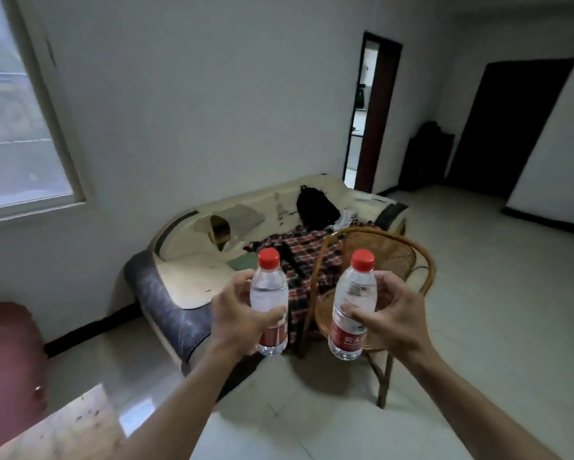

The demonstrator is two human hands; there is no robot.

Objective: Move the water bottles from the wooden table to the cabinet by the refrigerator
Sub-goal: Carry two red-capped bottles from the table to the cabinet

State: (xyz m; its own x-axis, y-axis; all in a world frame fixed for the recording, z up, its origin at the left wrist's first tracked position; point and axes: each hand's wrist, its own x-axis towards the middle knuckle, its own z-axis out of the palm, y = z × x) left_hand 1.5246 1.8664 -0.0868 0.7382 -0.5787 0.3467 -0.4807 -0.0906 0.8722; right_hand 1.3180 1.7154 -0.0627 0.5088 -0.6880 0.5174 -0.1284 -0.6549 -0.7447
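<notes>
the pale scuffed wooden table corner (80, 426) sits lowest, left of the arms. beyond it, pale glossy floor tiles (478, 327) run to a worn cream sofa (192, 254) under white walls, a woven rattan chair (378, 260) to the sofa's right. in front of the sofa, the left hand (236, 320) grips one clear red-capped water bottle (268, 293); the right hand (391, 320) grips another water bottle (353, 293). red label writing is unreadable.

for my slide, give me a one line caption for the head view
Left hand and right hand each carry a red-capped water bottle toward a worn sofa.
</notes>
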